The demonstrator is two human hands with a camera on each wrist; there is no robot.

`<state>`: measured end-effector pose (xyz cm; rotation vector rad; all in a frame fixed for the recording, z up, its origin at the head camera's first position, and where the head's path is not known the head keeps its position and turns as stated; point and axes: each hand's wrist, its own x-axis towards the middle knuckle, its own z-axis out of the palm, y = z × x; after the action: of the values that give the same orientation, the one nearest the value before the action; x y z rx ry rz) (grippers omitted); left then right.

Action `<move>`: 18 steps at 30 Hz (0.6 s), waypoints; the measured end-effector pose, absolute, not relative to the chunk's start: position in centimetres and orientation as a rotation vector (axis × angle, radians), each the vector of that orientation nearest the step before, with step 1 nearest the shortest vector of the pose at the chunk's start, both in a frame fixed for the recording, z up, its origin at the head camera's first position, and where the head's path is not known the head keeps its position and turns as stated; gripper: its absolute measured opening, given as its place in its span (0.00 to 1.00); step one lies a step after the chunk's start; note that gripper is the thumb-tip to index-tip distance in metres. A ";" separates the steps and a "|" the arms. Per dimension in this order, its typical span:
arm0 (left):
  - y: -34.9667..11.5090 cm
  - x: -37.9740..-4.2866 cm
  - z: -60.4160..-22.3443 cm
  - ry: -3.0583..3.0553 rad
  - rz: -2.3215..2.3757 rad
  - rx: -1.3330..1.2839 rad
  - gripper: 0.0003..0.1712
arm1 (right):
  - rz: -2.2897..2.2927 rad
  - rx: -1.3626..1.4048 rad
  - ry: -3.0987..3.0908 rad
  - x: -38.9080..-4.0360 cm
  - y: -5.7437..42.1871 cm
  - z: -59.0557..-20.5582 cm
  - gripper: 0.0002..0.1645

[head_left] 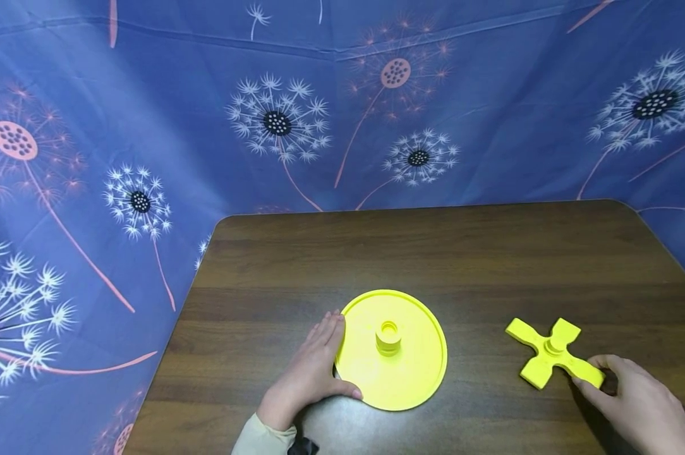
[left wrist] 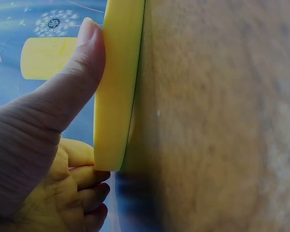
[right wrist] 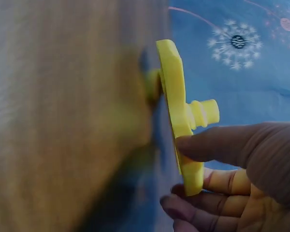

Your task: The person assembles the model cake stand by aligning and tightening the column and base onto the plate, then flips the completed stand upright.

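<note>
A round yellow disc (head_left: 365, 379) with a low raised rim lies on the table. A short hollow post (head_left: 388, 338) stands at its middle. My left hand (head_left: 311, 366) holds the disc by its left edge, thumb on the near side and fingers along the far left rim. In the left wrist view the thumb (left wrist: 89, 53) rests against the rim. My right hand (head_left: 641, 395) pinches one arm of a yellow four-armed cross piece (head_left: 564, 363) between thumb and fingers. A ridged peg (right wrist: 203, 113) sticks up from its centre. Whether the cross touches the table I cannot tell.
Both pieces are at a brown wood-grain table (head_left: 433, 253) with rounded far corners. The disc is left of the cross, with a gap between them. Behind the table hangs a blue cloth (head_left: 331, 126) printed with dandelions.
</note>
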<state>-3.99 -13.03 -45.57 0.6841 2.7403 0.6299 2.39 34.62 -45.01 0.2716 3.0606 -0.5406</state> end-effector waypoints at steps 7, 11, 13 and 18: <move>-13.0 -4.0 -45.4 2.733 0.639 0.666 0.76 | -0.648 0.259 3.190 2.1 33.5 -42.5 0.26; -13.0 -3.9 -45.5 2.728 0.651 0.661 0.76 | -0.796 0.249 3.267 1.5 32.3 -40.9 0.22; -13.0 -3.9 -45.5 2.726 0.653 0.660 0.76 | -0.881 0.238 3.305 1.2 31.6 -40.3 0.20; -13.0 -3.9 -45.6 2.727 0.649 0.659 0.76 | -1.107 0.211 3.343 0.2 29.5 -39.2 0.20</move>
<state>-3.94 -13.01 -45.57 0.6590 2.7268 0.6495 0.15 29.46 -39.19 0.2114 3.3427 -1.1071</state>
